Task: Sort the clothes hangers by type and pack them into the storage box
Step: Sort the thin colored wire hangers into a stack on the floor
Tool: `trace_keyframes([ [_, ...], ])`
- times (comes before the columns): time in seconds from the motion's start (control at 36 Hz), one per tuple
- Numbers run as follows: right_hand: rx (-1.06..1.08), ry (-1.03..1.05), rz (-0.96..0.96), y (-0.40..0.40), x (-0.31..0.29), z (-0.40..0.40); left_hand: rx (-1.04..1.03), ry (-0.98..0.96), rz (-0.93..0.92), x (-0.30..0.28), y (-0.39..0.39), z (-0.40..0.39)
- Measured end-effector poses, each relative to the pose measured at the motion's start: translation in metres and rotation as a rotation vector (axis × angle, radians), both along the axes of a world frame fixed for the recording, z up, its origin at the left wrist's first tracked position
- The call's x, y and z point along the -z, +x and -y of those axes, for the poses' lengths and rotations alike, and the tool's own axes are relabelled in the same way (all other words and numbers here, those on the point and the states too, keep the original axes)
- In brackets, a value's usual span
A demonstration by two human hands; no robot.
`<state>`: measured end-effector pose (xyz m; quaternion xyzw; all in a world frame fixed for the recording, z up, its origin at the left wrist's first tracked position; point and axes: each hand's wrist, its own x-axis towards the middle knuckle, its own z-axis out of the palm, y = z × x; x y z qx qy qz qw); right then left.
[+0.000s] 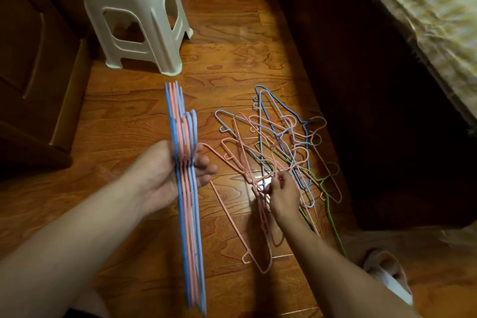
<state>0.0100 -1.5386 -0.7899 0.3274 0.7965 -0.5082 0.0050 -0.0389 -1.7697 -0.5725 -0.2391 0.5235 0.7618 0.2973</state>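
My left hand (165,175) grips a stack of flat blue and pink plastic hangers (187,227), held on edge above the floor. To its right a tangled pile of thin wire hangers (278,147) in pink, blue and green lies on the wooden floor. My right hand (282,196) reaches into the near side of that pile and pinches pink wire hangers (260,217) that trail toward me. No storage box is in view.
A white plastic stool (136,16) stands at the back left. Dark wooden furniture (31,59) runs along the left. A bed with a pale cover (426,8) and a dark gap beneath it lies on the right. A slippered foot (387,274) shows at the lower right.
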Motion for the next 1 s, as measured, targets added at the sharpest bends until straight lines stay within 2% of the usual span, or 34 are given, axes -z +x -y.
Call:
trace_keyframes([
  [0.17,-0.157,-0.123,-0.282,-0.028,-0.065,0.044,-0.037,0.09,-0.036,-0.011,-0.014,0.003],
  [0.31,-0.333,-0.143,-0.447,-0.026,-0.103,0.081,-0.131,0.029,-0.051,-0.009,-0.028,0.018],
  [0.42,-0.52,-0.001,-0.547,-0.012,-0.122,0.103,-0.223,-0.062,-0.054,-0.008,-0.037,0.031],
  [0.58,-0.779,0.101,-0.517,0.0,-0.13,0.124,-0.308,-0.084,-0.036,-0.005,-0.038,0.044],
  [0.67,-0.793,0.071,-0.548,-0.001,-0.138,0.126,-0.329,-0.042,-0.035,-0.007,-0.031,0.043],
  [0.78,-0.83,0.043,-0.483,-0.004,-0.141,0.127,-0.318,0.014,-0.036,-0.002,-0.026,0.049],
  [0.86,-0.855,0.08,-0.448,-0.004,-0.14,0.125,-0.281,0.018,-0.026,-0.001,-0.022,0.051],
  [1.0,-0.85,-0.017,-0.429,0.0,-0.131,0.125,-0.295,-0.002,0.009,0.001,-0.015,0.047],
])
